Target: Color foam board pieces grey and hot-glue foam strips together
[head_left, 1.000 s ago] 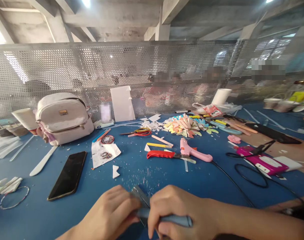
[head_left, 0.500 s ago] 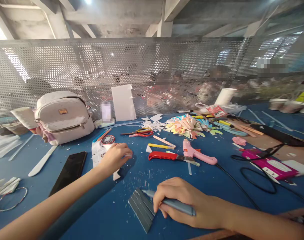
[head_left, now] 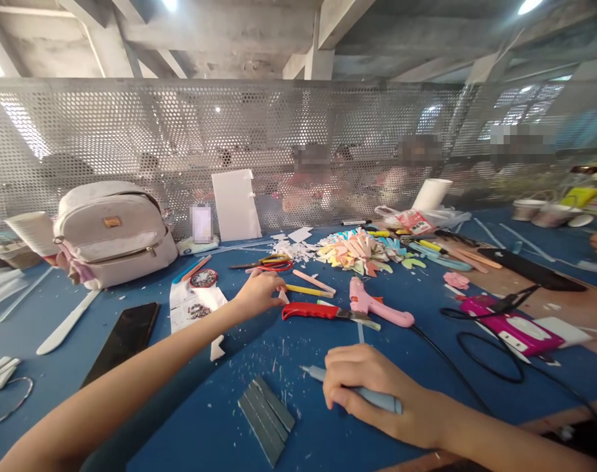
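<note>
My right hand (head_left: 362,390) is wrapped round a blue-grey pen-shaped tool (head_left: 377,398), its narrow pale tip pointing left just above the table. To its lower left lies a dark grey ridged piece (head_left: 266,419), apart from the hand. My left hand (head_left: 259,292) reaches forward, its bent fingertips on a small white scrap (head_left: 283,298) at the left end of a yellow stick (head_left: 308,290). A red-handled knife (head_left: 310,311) lies just right of these fingers. Behind the hand are scissors with red handles (head_left: 276,263).
A pink glue gun (head_left: 384,311) with a black cord lies right of the knife. Farther back is a heap of coloured scraps (head_left: 354,250). A phone (head_left: 124,337), a white paper (head_left: 180,308) and a backpack (head_left: 114,242) are on the left; a magenta power strip (head_left: 512,328) is on the right.
My left hand has moved right and forward to the white scrap, uncovering dark bits on the paper. My right hand has drawn the tool right, away from the grey piece. The view has shifted slightly.
</note>
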A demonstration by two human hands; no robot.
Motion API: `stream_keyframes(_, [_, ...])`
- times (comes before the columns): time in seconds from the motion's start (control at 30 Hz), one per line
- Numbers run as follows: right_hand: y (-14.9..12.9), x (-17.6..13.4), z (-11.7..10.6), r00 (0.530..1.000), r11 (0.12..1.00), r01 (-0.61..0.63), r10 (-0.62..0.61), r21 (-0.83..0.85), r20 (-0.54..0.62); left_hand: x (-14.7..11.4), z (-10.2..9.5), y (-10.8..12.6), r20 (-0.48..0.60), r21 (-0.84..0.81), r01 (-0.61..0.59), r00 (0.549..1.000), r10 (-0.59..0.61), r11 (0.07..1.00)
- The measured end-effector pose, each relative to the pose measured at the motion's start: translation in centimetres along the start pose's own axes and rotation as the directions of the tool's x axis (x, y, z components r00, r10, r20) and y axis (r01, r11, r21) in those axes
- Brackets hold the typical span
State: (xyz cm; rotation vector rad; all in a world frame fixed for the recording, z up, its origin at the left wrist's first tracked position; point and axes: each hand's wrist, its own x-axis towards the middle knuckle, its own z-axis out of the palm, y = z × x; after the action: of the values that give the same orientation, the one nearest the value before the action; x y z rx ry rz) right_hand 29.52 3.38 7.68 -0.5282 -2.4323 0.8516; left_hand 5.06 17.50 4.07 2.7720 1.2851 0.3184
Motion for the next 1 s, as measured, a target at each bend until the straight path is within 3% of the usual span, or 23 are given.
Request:
stream_keyframes(0.17, [0.2, -0.4, -0.6, 0.968, 0.957, -0.24, 0.249, 0.165, -0.037, -2.4, -1.4, -0.4, -0.016, -0.013, -0.009, 1.0, 0.009, 1.0])
stream_keyframes(0.33, [0.8, 0.0, -1.0, 0.946, 0.917, -0.291, 0.318, 0.273, -0.06, -7.7, -2.7, 1.3, -0.018, -0.027, -0.042, 0.999, 0.041, 0.999])
stream_keyframes(0.5, [2.4, 2.0, -0.3, 0.927, 0.886, -0.292, 0.355, 0.359, -0.123, -11.8, -2.2, 3.2, -0.033, -0.041, -0.009, 0.999, 0.008, 0.999])
stream_keyframes(0.77, [4.8, 7.3, 2.9, 0.894, 0.756, -0.28, 0.43, 0.592, -0.126, -13.3, -1.0, 3.3, -0.154, -0.087, 0.006, 0.988, -0.019, 0.996])
stream_keyframes(1.0, [6.8, 10.0, 4.8, 0.878, 0.723, -0.266, 0.455, 0.638, -0.149, -13.7, -1.0, 2.6, -0.239, 0.046, -0.161, 0.956, 0.167, 0.986])
